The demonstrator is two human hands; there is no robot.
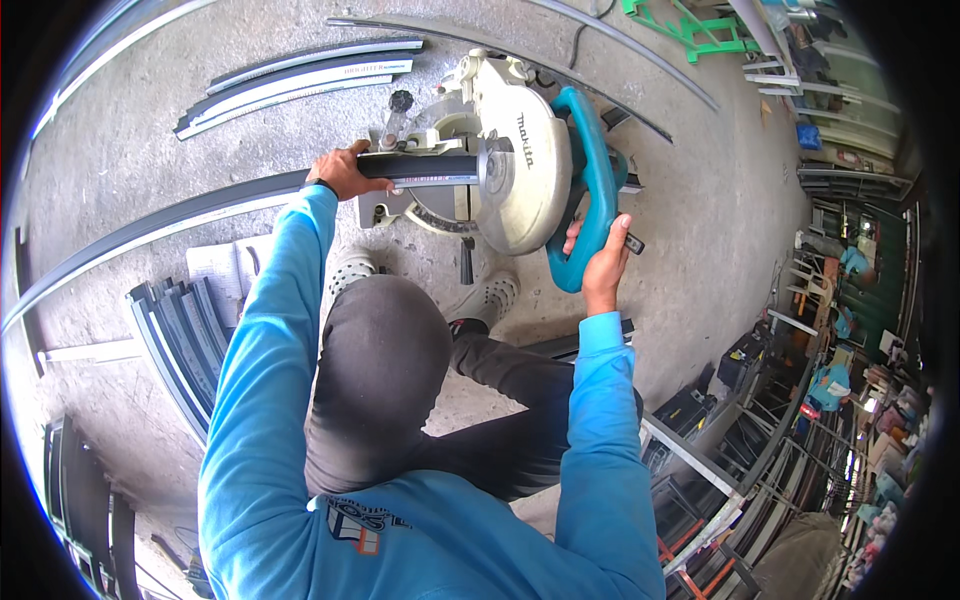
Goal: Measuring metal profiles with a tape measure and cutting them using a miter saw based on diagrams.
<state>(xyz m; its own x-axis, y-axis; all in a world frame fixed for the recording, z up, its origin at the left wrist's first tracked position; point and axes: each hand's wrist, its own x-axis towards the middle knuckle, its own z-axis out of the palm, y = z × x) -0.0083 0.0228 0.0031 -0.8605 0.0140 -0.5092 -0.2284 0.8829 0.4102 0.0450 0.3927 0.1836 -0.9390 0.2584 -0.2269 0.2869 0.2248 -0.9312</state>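
While curled, right fingers round handle.

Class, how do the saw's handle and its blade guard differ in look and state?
The handle is teal, the blade guard cream. The handle is an open loop, the blade guard a broad rounded cover. The right hand grips the handle, while neither hand touches the blade guard. Both belong to the same saw.

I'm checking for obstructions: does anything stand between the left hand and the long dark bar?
Nothing visible does: the left hand is directly on the long dark bar. The right hand grips the teal saw handle.
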